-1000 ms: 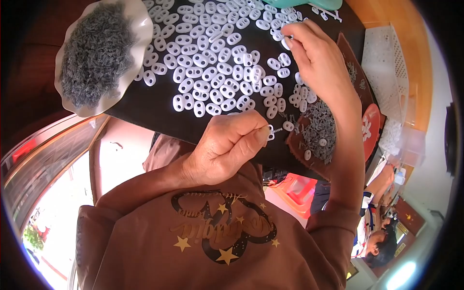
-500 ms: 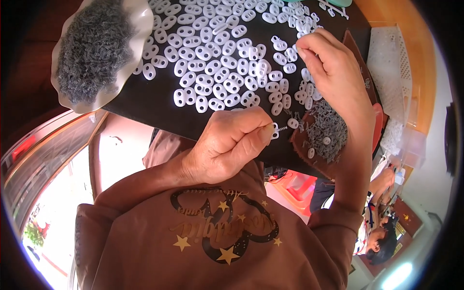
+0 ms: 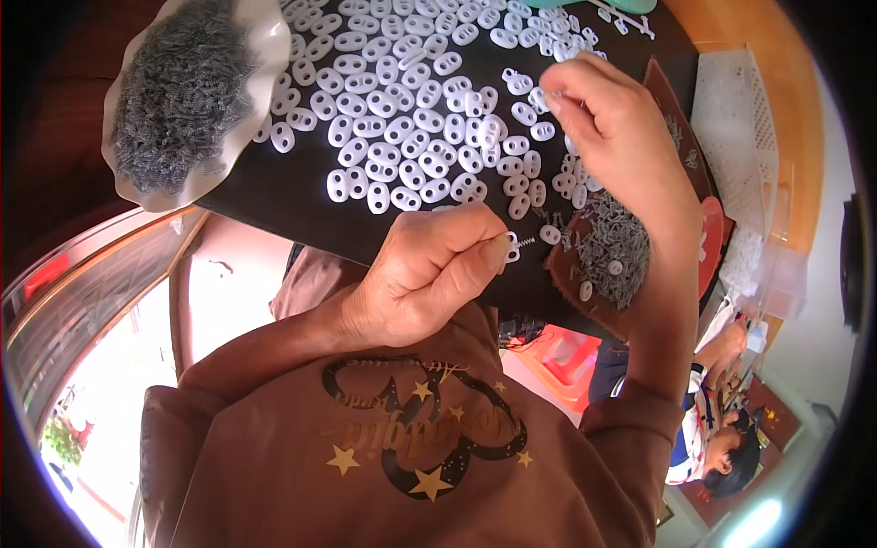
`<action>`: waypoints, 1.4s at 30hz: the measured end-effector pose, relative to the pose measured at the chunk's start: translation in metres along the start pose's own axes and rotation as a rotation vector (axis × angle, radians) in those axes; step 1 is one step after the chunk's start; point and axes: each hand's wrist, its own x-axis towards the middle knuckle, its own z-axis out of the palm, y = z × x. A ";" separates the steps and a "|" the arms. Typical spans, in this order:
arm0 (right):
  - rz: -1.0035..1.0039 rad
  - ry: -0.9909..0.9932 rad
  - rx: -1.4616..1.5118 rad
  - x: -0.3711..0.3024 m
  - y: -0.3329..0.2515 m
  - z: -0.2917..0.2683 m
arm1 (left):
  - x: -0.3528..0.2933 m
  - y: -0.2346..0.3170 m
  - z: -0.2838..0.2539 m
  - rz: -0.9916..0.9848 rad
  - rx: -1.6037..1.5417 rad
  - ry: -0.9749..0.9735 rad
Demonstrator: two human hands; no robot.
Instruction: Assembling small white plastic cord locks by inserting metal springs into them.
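Note:
My left hand [image 3: 438,274] is closed near the table's front edge, thumb and forefinger pinching a small white two-holed cord lock piece [image 3: 512,247]. A thin metal spring [image 3: 525,243] juts out of that piece to the right. Further back on the right, my right hand [image 3: 607,119] hangs over the table with thumb and forefinger curled close together; a tiny glint shows between the tips, too small to name. Beside those fingertips lies a smaller white cord lock piece [image 3: 523,113]. Many larger white two-holed pieces [image 3: 399,128] are spread across the dark table.
A scalloped white dish [image 3: 271,64] heaped with grey springs [image 3: 178,100] stands at the left. Under my right forearm, loose springs [image 3: 612,242] lie on a brown mat [image 3: 571,274]. A red dish [image 3: 713,247] is at the right edge. Another person [image 3: 717,438] sits further off, right.
My right hand has moved slightly left, its fingertips now partly over a small white piece. The left hand keeps its hold on the cord lock piece. The whole view has shifted a little.

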 end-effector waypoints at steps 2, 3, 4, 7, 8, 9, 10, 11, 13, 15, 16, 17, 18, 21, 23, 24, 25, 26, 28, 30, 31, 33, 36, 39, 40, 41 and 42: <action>-0.067 0.131 0.067 0.010 0.007 0.005 | 0.000 -0.001 0.001 0.012 -0.016 0.011; -0.053 0.127 0.038 0.016 0.012 0.006 | 0.000 -0.001 0.001 0.014 -0.015 0.008; -0.052 0.129 0.036 0.022 0.016 0.009 | 0.001 -0.001 0.002 0.017 -0.010 0.005; -0.076 0.208 -0.099 0.031 0.014 0.014 | 0.000 -0.002 0.002 0.033 -0.007 0.006; -0.094 0.155 -0.077 0.032 0.009 0.010 | 0.000 -0.003 0.002 0.050 -0.008 0.013; -0.113 0.102 -0.054 0.032 0.005 0.008 | 0.000 -0.002 0.002 0.048 -0.010 0.017; -0.115 0.097 -0.053 0.029 0.004 0.008 | 0.000 -0.001 0.001 0.043 -0.012 0.012; -0.090 0.133 -0.048 0.025 0.004 0.008 | 0.000 -0.001 0.001 0.038 -0.014 0.005; -0.065 0.166 -0.042 0.018 0.003 0.004 | -0.001 -0.001 0.000 0.028 -0.028 0.007; -0.033 0.110 -0.073 0.016 0.003 -0.002 | -0.001 -0.001 0.000 0.019 -0.040 0.005; -0.032 0.110 -0.073 0.015 0.002 -0.002 | 0.000 0.000 0.000 0.020 -0.049 0.003; -0.039 0.105 -0.050 0.015 0.001 -0.003 | -0.001 0.000 0.000 0.021 -0.057 0.002; -0.046 0.101 -0.028 0.015 0.000 -0.002 | -0.001 0.000 0.000 0.020 -0.057 0.003; -0.073 0.143 -0.044 0.022 0.000 0.002 | -0.001 -0.001 0.000 0.025 -0.042 -0.005; -0.056 0.120 0.010 0.030 -0.005 0.003 | -0.002 -0.003 0.000 0.049 -0.025 -0.009; -0.039 0.098 0.065 0.034 -0.009 0.003 | -0.002 -0.003 0.000 0.049 -0.024 -0.005; -0.042 0.097 0.067 0.037 -0.013 0.001 | -0.002 -0.004 0.000 0.059 -0.027 0.001; -0.016 0.078 0.053 0.039 -0.018 -0.001 | -0.003 -0.004 -0.001 0.069 -0.031 0.006; 0.007 0.058 0.040 0.041 -0.019 0.000 | -0.005 -0.004 -0.002 0.058 -0.027 0.008; 0.053 0.092 0.060 0.042 -0.012 0.002 | -0.004 -0.004 -0.002 0.050 -0.023 0.002; 0.053 0.093 0.058 0.041 -0.010 -0.001 | -0.003 -0.004 -0.002 0.056 -0.034 -0.007; 0.105 0.105 0.038 0.039 -0.010 -0.005 | -0.003 -0.004 -0.002 0.060 -0.044 -0.013; -0.011 0.153 -0.009 0.042 -0.005 0.003 | -0.004 -0.004 -0.002 0.078 -0.038 -0.006; -0.012 0.074 -0.039 0.047 -0.004 0.005 | -0.004 -0.004 -0.002 0.065 -0.055 0.003; -0.012 0.073 -0.038 0.047 -0.004 0.005 | -0.004 -0.004 -0.002 0.069 -0.047 0.001; 0.013 0.055 -0.031 0.047 -0.005 0.005 | -0.004 -0.004 -0.003 0.074 -0.039 0.000; 0.037 0.037 -0.023 0.048 -0.005 0.005 | -0.004 -0.004 -0.003 0.073 -0.039 0.002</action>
